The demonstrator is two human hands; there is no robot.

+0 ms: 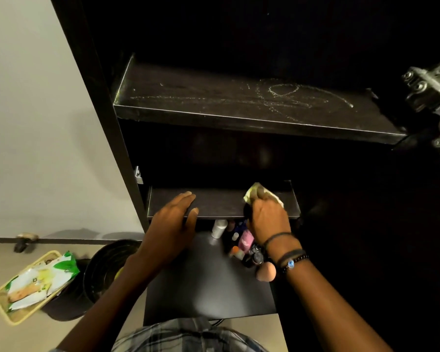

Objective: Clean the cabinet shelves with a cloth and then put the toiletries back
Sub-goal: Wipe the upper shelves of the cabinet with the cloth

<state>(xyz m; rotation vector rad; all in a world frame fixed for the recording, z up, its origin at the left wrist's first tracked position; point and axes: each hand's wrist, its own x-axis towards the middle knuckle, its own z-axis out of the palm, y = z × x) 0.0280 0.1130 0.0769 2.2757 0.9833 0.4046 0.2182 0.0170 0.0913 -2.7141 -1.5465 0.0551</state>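
1. Cloth [258,193]: a yellowish rag, bunched under the right hand [268,219], whose fingers close over it and press it onto the right part of the middle shelf [221,203].
2. Left hand [174,222]: open and empty, palm down, fingers laid flat on the front edge of the same shelf, apparently bracing it.
3. Middle shelf: bare of items. Its surface looks dull; whether it is fully wiped cannot be told.
4. Upper shelf [239,102]: bare of items, but pale streaks and a ring of residue cross its top. Judgement: this shelf needs a further pass.
5. Toiletries [245,241]: a white bottle [219,228], a pink bottle and several small containers stand clustered on the lower surface [203,275], just below the right hand, with a peach makeup sponge [266,271] at the near end.
6. Progress: the cleaning stage is under way; the restocking stage has not begun.
7. Surroundings: a dark waste bin [107,265] and a tray of packets [33,285] stand on the floor to the left.
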